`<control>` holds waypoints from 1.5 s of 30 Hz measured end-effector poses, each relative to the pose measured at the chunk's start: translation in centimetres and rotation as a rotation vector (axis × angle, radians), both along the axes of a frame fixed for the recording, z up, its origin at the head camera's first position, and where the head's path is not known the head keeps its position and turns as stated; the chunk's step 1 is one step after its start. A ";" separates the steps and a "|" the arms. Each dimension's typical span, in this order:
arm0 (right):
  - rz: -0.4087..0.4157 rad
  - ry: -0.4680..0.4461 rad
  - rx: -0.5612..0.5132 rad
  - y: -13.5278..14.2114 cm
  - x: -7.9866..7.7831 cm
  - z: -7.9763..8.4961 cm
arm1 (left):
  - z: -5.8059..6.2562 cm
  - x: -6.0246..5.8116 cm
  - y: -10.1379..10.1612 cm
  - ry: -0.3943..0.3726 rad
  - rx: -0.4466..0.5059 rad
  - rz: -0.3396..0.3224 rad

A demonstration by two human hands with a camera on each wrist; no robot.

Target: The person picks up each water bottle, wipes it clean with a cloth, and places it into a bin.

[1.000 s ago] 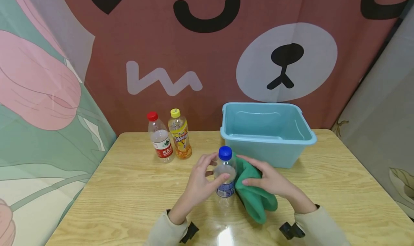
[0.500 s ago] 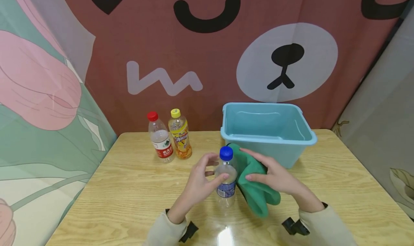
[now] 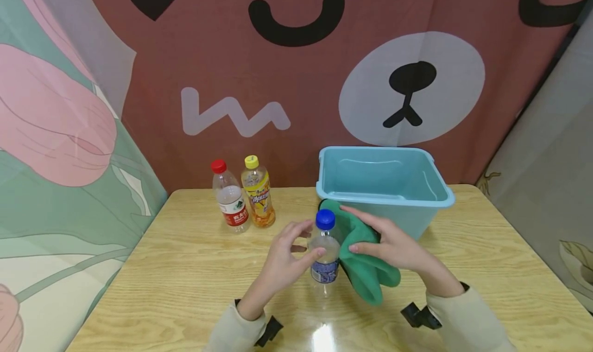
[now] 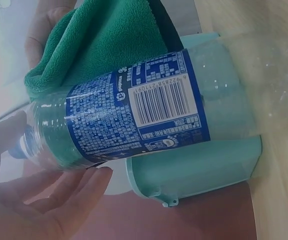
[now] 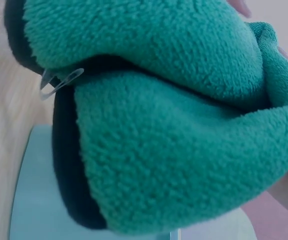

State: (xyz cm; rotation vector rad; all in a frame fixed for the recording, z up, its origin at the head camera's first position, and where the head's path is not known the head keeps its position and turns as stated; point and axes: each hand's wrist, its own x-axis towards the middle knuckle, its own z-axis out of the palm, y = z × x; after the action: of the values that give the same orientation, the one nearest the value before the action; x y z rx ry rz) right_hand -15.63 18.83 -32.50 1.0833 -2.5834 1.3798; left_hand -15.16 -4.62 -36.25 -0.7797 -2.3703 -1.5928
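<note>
Curled left grip (image 3: 284,257) round smooth, clear bottle (image 3: 326,268); clamped right grip (image 3: 396,245) on plush, folded cloth (image 3: 363,274), with box (image 3: 412,220) beyond; revealed thin loop (image 5: 59,87) only in right-wrist view.

On the pale wood-grain worktop (image 3: 185,290), a red-capped clear plastic bottle (image 3: 232,208) stands just left of a yellow-capped clear plastic bottle (image 3: 258,195), these 2 well left of a rectangular light-blue plastic tub (image 3: 380,174), before which a blue-capped clear plastic bottle (image 3: 325,270) is upright, just left of a bunched green plush cloth (image 3: 363,272).
</note>
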 end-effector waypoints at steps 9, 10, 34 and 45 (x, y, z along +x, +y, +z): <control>0.033 0.016 0.010 -0.4 -0.2 0.1 | 0.2 0.0 -0.2 -0.026 0.035 -0.064; 0.039 0.013 0.010 -0.4 -0.2 0.1 | 0.2 0.0 -0.2 -0.032 0.042 -0.081; 0.133 -0.240 -0.044 -0.3 -0.6 -2.9 | -0.2 0.3 0.0 0.026 0.021 -0.108; 0.129 -0.329 -0.030 -0.5 -0.7 -5.7 | -0.4 0.2 0.0 0.032 0.037 -0.128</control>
State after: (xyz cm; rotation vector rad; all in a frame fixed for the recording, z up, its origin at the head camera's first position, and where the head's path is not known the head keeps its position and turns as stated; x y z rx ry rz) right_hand -16.28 18.31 -38.24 1.1209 -2.7392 1.7562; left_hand -14.98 -4.66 -36.69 -0.9593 -2.3040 -1.6539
